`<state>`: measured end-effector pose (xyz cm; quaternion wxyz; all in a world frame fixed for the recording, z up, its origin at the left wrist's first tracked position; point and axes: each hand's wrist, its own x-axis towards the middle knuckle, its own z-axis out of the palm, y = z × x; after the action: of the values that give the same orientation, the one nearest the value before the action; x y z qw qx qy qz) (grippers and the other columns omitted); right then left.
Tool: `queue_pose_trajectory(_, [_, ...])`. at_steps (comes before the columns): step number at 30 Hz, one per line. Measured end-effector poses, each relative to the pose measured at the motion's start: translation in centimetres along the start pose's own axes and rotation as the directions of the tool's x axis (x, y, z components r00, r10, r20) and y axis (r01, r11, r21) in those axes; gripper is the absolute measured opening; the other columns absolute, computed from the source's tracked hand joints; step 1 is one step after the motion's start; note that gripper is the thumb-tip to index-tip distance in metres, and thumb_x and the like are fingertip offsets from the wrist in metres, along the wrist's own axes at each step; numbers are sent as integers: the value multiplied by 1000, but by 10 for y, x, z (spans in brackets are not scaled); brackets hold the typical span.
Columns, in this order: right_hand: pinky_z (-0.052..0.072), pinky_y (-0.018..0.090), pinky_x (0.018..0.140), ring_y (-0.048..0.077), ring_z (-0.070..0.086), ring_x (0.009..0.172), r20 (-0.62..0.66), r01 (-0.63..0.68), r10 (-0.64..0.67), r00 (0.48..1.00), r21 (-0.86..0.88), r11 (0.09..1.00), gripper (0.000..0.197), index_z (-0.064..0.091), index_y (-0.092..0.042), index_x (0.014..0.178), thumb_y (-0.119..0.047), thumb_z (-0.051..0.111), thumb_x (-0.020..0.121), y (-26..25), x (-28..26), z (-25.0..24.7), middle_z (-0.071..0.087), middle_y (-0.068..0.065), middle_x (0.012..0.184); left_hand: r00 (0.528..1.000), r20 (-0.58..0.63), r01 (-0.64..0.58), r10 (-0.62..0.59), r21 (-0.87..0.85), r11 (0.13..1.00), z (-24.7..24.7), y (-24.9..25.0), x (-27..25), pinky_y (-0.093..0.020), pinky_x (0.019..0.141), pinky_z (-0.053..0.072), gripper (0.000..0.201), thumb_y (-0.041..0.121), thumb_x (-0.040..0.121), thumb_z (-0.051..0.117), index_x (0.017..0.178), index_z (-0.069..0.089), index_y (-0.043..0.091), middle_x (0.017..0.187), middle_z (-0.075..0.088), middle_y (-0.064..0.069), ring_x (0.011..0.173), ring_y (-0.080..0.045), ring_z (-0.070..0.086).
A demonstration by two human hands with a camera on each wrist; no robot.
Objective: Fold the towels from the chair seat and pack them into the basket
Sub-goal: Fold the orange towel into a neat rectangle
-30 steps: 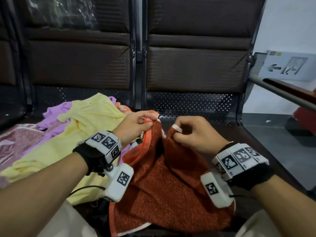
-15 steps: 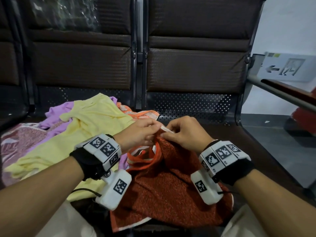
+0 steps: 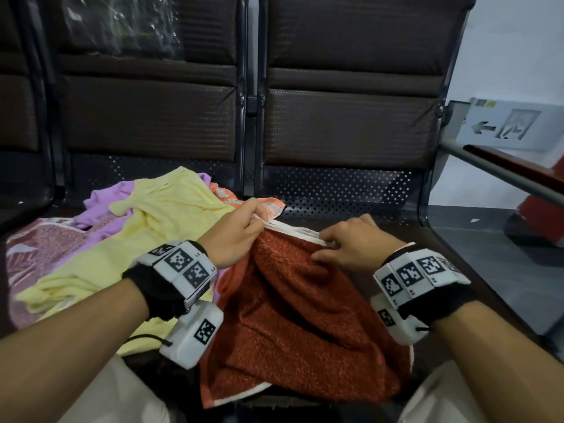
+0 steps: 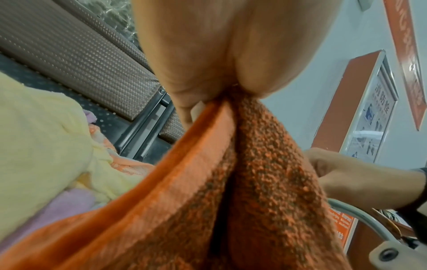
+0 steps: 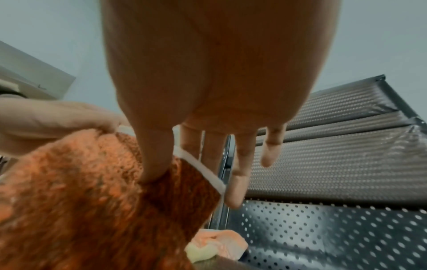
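Observation:
A rust-orange towel [image 3: 299,315] with a white trim hangs from both hands over my lap and the seat's front. My left hand [image 3: 256,221] pinches its top edge at the left; in the left wrist view the left hand [image 4: 208,98] has cloth [image 4: 254,182] bunched between thumb and fingers. My right hand [image 3: 329,244] holds the same edge further right. In the right wrist view the right hand [image 5: 184,164] has its thumb on the towel [image 5: 92,191] and its fingers behind the white trim. No basket is in view.
A heap of loose towels lies on the left seat: yellow [image 3: 158,221], purple [image 3: 103,199], pink patterned [image 3: 39,248], pale orange [image 3: 268,207]. Perforated metal seat [image 3: 351,196] and dark backrests stand behind. An armrest rail [image 3: 512,175] runs at the right.
The hands were close together on the bunched edge. Now they have drawn apart, the right hand moving right, and the white-trimmed edge is stretched between them.

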<state>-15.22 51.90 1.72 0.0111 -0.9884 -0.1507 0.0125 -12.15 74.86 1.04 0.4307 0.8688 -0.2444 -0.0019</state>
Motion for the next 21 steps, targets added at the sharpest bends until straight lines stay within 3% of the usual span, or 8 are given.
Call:
queue_pose_trajectory(4, [34,34,80,14,47,67,-67,26,-26,997,-2,1000,41,37,-28,63,-57,55,85,1,-10,-8,50,-10,63,1000,7,-8,8,-4,1000,-5,4,-3,-31,66,32,17,3,93,33,85,46,10,79,45,-10,69,-17,40])
queue_pose_trajectory(8, [40,36,89,18,59,98,-161,30,-27,987,16,999,17,59,-29,94,-45,57,89,-1,-16,-15,63,-8,99,989,-140,-27,39,86,996,-15,7,1,-28,61,30,13,8,92,38,83,46,13,74,51,-6,63,-12,44])
queue_pose_trajectory(11, [47,37,82,18,61,87,-288,3,63,955,224,974,17,61,-29,98,-40,65,85,-2,-20,-20,61,-11,83,982,-181,-26,44,104,994,-23,9,4,-26,57,29,11,8,92,40,85,46,14,70,51,0,61,-8,43])
queue_pose_trajectory(14, [50,33,81,10,58,77,-285,-62,140,948,267,962,41,64,-34,112,-42,78,73,-1,-25,-24,58,-17,69,994,-86,-55,74,202,978,-21,13,1,-24,55,28,15,3,89,42,93,47,17,67,47,4,60,-9,42])
queue_pose_trajectory(16, [49,33,88,10,61,80,-259,-103,163,952,231,967,42,70,-35,108,-45,80,69,1,-30,-27,62,-16,71,995,-16,-96,103,266,959,-19,18,-4,-15,57,31,27,-1,87,43,107,51,14,74,48,7,64,-7,44])
queue_pose_trajectory(18, [47,38,90,13,61,84,-273,-98,155,949,210,973,25,75,-33,93,-42,79,70,3,-34,-28,62,-15,76,987,44,-161,155,324,932,-19,21,-8,-3,68,31,43,-4,85,43,125,50,9,95,56,1,81,-12,53])
queue_pose_trajectory(20, [46,36,87,11,55,85,-314,-58,131,940,230,971,16,73,-30,87,-36,79,73,5,-39,-24,50,-12,86,978,92,-207,186,389,898,-21,22,-12,-6,78,28,50,-3,84,44,132,49,10,116,60,-6,105,-20,55])
queue_pose_trajectory(21, [44,33,86,9,52,85,-324,-33,116,939,250,968,16,69,-27,87,-33,77,75,4,-41,-22,44,-9,93,977,100,-214,189,409,887,-22,23,-14,-11,80,28,48,-2,84,46,130,51,12,117,60,-7,106,-20,55])
